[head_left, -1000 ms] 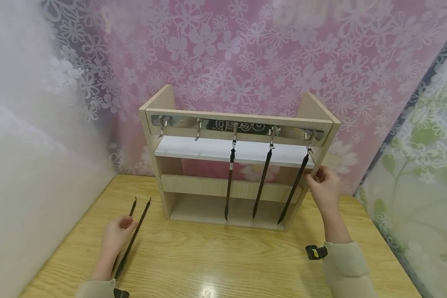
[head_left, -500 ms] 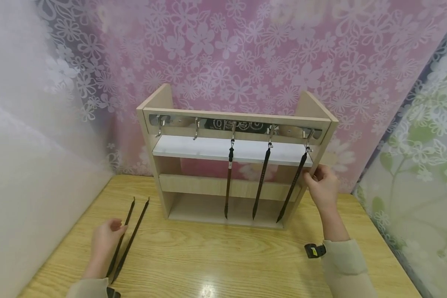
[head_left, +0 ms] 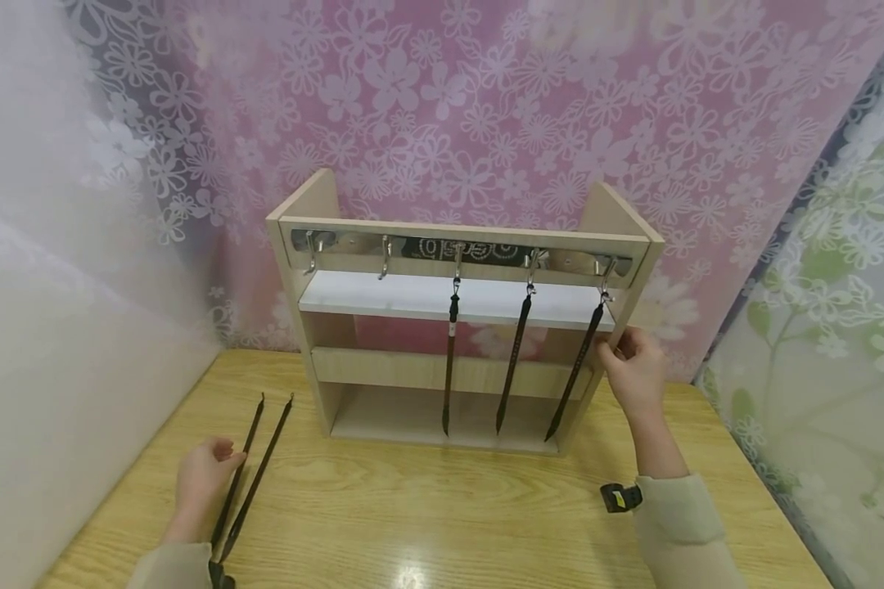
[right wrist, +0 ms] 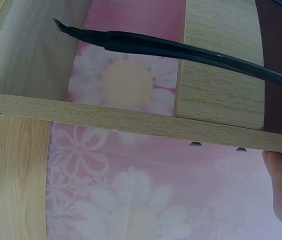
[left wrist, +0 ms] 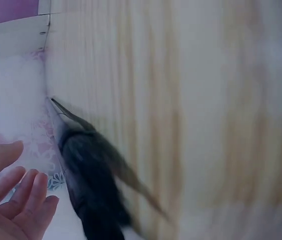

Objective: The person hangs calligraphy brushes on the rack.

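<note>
Three dark calligraphy brushes hang from a wooden shelf rack (head_left: 383, 370): one brush (head_left: 451, 360) on the middle hook, another brush (head_left: 514, 364) beside it, and a third brush (head_left: 576, 370) on the rightmost hook. My right hand (head_left: 635, 372) pinches the rack's right side panel (right wrist: 131, 119) between thumb and fingers. On the table lie two more brushes, a left brush (head_left: 230, 503) and a right brush (head_left: 261, 474), side by side. My left hand (head_left: 202, 483) is over the left one, partly hiding it. In the left wrist view, that hand's fingers (left wrist: 31, 192) are spread and hold nothing.
Along the rack's top runs a metal strip with bare hooks at the far left (head_left: 311, 252) and second from left (head_left: 385, 258). A wooden table (head_left: 383, 515) bears everything. A white wall (head_left: 66, 327) stands left and a flowered pink backdrop (head_left: 457, 106) behind.
My left hand has moved left and a little down, from between the two lying brushes to over the left one. My right hand keeps its hold on the rack.
</note>
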Demonstrator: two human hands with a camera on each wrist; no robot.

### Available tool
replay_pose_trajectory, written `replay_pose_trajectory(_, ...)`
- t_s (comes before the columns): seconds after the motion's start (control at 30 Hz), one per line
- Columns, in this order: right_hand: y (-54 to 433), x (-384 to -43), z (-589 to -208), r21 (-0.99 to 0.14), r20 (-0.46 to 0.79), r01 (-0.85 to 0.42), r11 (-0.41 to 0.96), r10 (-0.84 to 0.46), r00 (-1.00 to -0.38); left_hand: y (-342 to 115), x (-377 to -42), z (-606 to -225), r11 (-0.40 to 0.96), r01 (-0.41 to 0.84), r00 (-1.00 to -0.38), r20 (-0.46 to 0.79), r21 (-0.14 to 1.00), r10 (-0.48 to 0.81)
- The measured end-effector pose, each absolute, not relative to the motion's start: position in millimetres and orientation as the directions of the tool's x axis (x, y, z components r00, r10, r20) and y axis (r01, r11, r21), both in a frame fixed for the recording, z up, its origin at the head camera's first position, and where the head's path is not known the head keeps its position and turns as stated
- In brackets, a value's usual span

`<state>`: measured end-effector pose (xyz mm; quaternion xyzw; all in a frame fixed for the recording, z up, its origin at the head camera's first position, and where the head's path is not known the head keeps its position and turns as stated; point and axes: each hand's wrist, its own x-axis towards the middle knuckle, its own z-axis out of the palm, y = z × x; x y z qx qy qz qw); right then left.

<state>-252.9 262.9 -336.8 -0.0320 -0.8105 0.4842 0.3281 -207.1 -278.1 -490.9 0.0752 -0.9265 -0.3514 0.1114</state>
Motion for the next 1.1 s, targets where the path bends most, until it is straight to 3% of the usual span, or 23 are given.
replay_pose_trajectory(0.53, 263.3, -254.3, -340.6, -0.779, 0.534, -0.274, 0.564, 0.368, -0.762, -283.4, -208.5, -486.4, 0.807, -0.152, -0.988, -0.081, 0.57, -0.128)
replay_pose_trajectory(1.1, 263.2, -255.0, -340.3, -0.803, 0.513, -0.281, 0.525, 0.37, -0.775, -284.5, -211.9, -485.0, 0.842, -0.135, -0.99, -0.105, 0.522, -0.094)
